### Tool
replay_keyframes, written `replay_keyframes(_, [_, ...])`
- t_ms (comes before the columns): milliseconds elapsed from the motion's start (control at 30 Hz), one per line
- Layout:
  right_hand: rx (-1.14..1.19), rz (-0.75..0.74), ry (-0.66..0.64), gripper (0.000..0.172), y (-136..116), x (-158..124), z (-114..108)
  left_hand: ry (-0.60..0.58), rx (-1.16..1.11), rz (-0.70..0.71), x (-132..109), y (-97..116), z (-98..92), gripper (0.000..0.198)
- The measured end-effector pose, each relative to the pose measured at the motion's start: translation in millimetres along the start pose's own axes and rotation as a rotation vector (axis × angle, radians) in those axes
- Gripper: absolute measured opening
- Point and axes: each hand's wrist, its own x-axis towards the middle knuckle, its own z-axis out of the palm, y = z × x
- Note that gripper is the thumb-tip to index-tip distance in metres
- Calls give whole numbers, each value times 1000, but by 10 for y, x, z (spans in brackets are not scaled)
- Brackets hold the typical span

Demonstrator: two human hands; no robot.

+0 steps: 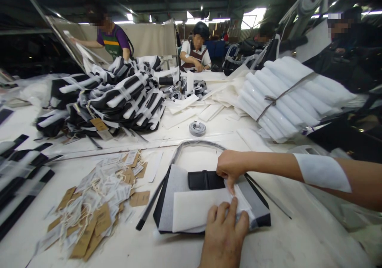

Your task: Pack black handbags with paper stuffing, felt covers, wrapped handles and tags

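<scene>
A black handbag (265,219) lies on the table before me, its front partly covered with thin grey-white wrapping. Its wrapped handle (198,142) arches away from me, and a dark closure tab (195,180) shows at its middle. Across the lower front is a white foam sheet (191,210). My left hand (223,230) lies on the sheet's right part with fingers spread. My right hand (234,166) is curled beside the tab, one digit pointing down onto white folded material (242,198). What its bent fingers hold, if anything, is hidden.
Paper tags with strings (98,204) are heaped at left. Behind them are piled wrapped black bags (119,97). A coiled strap (197,129) sits mid-table, with a tied bundle of white foam rolls (292,93) at right. Several people work across the table, one in an apron (195,55).
</scene>
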Motion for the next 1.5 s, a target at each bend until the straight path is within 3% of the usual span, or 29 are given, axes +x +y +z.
replay_keyframes(267, [291,85,13,46,253,87,107,97,15,-22,4,31,87,21])
replay_keyframes(400, [465,83,-43,49,392,177,189,150,27,-17,-7,16,148,21])
replay_keyframes(567, [527,74,-68,46,535,280,269,195,35,-13,5,14,169,24])
replay_keyframes(667, [504,90,0,40,582,278,258,223,32,-25,11,31,160,30])
replay_keyframes(833, [374,172,265,18,459,22,176,244,29,-21,4,47,129,33])
replay_keyframes(933, [352,182,319,28,256,-204,201,246,18,-17,6,53,105,34])
replay_keyframes(1067, [410,211,198,68,59,-314,296,253,10,-30,12,71,98,36])
replay_keyframes(1167, [527,298,104,83,68,-230,324,251,24,-34,8,80,114,36])
replay_keyframes(1300, [644,307,26,88,185,-88,342,236,38,-39,-2,75,129,36])
replay_keyframes(1500, [772,202,-90,71,290,-28,347,160,57,-16,-61,40,171,19])
